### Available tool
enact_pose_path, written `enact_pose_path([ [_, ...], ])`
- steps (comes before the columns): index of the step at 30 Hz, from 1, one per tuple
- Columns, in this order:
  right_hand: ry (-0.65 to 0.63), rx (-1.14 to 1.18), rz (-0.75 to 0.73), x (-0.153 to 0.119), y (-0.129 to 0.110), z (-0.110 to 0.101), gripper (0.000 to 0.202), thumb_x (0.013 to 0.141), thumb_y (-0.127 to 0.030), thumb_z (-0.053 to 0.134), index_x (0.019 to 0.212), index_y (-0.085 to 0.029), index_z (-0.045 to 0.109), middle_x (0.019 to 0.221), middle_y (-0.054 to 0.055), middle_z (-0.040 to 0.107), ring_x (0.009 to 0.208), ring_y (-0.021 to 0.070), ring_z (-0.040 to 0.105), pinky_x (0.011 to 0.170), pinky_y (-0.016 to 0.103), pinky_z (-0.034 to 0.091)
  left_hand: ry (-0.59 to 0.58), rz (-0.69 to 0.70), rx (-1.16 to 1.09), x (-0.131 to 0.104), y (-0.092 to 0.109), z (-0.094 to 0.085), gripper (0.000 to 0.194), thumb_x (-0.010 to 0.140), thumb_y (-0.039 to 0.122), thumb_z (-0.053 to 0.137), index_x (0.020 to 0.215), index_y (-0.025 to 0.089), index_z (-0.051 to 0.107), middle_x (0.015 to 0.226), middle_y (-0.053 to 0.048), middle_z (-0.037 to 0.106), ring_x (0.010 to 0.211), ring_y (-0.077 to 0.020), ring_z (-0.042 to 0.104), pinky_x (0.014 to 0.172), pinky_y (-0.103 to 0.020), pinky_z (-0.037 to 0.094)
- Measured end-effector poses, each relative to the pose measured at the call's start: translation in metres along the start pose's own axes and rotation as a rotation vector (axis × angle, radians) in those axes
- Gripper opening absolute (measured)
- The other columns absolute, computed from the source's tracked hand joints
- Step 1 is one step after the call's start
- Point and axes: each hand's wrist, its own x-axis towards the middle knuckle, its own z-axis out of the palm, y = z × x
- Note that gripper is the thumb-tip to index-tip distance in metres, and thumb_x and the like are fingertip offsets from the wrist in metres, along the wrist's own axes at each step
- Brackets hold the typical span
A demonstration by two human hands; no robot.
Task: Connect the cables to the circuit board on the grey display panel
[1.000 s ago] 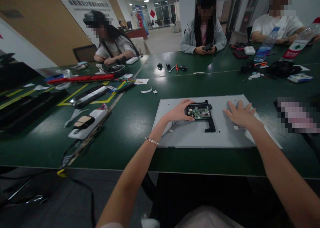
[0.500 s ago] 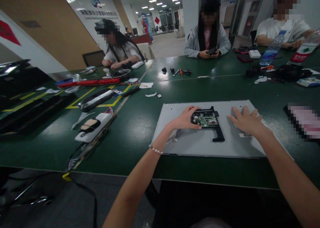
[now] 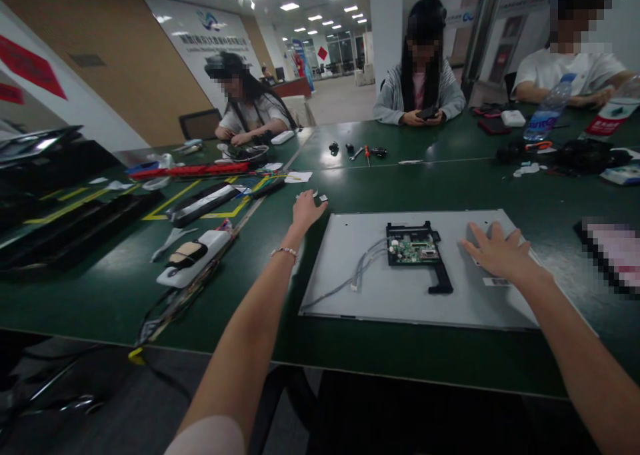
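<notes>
A white panel (image 3: 400, 302) was laid on the table (image 3: 250, 262), with a circuit board (image 3: 414, 250) in a black frame (image 3: 445, 275) set near its centre and a cable (image 3: 359, 267) led toward eight o'clock. At the panel's two o'clock, the right hand (image 3: 500, 252) was spread wide. Beyond its ten o'clock corner, the left hand (image 3: 306, 213) was held beside white scraps (image 3: 323, 198); its grip could not be told.

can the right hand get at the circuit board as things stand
Probably yes: the right hand lies spread beside the circuit board, with only bare panel and part of the black bracket between; the left hand is off the panel.
</notes>
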Motion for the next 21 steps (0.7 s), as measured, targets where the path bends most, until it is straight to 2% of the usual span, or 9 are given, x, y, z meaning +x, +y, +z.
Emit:
enact_pose_path([
  [5, 0.009, -0.014, -0.007, -0.001, -0.003, 0.000, 0.075, 0.091, -0.069, 0.017, 0.153, -0.029, 0.028, 0.159, 0.020, 0.016, 0.139, 0.0590, 0.017, 0.103, 0.075, 0.022, -0.091, -0.043, 0.084, 0.021, -0.002, 0.005, 0.053, 0.088, 0.049, 0.054, 0.125, 0.012, 0.056, 0.128, -0.017, 0.060, 0.120, -0.0301, 0.055, 0.098, -0.037, 0.044],
  [9, 0.033, -0.034, -0.015, -0.002, -0.003, 0.003, 0.074, 0.091, -0.068, 0.018, 0.153, -0.028, 0.028, 0.158, 0.021, 0.020, 0.138, 0.0580, 0.019, 0.102, 0.075, 0.024, -0.189, -0.022, 0.143, 0.032, 0.003, -0.001, 0.039, 0.094, 0.041, 0.048, 0.117, 0.014, 0.064, 0.118, -0.015, 0.067, 0.109, -0.0264, 0.061, 0.091, -0.032, 0.046],
  [12, 0.053, -0.034, -0.022, -0.001, -0.003, 0.004, 0.074, 0.091, -0.068, 0.017, 0.152, -0.028, 0.029, 0.158, 0.022, 0.021, 0.139, 0.0567, 0.021, 0.100, 0.076, 0.024, -0.195, 0.013, 0.227, 0.032, 0.009, -0.007, 0.030, 0.095, 0.028, 0.046, 0.104, 0.012, 0.069, 0.111, -0.019, 0.069, 0.104, -0.0278, 0.063, 0.087, -0.033, 0.047],
  [16, 0.049, -0.027, -0.027, 0.001, -0.002, 0.005, 0.074, 0.092, -0.068, 0.017, 0.153, -0.028, 0.028, 0.158, 0.022, 0.020, 0.139, 0.0568, 0.020, 0.100, 0.076, 0.024, -0.180, 0.035, 0.250, 0.026, 0.018, -0.013, 0.029, 0.091, 0.011, 0.043, 0.101, 0.009, 0.070, 0.107, -0.022, 0.069, 0.103, -0.0294, 0.064, 0.088, -0.036, 0.046],
  [21, 0.037, -0.038, -0.029, 0.001, -0.003, 0.003, 0.074, 0.092, -0.067, 0.016, 0.154, -0.027, 0.026, 0.158, 0.022, 0.019, 0.140, 0.0561, 0.019, 0.101, 0.075, 0.024, -0.151, 0.052, 0.258, 0.016, 0.025, -0.017, 0.033, 0.094, 0.011, 0.039, 0.104, 0.008, 0.070, 0.105, -0.021, 0.069, 0.099, -0.0297, 0.065, 0.085, -0.037, 0.046],
])
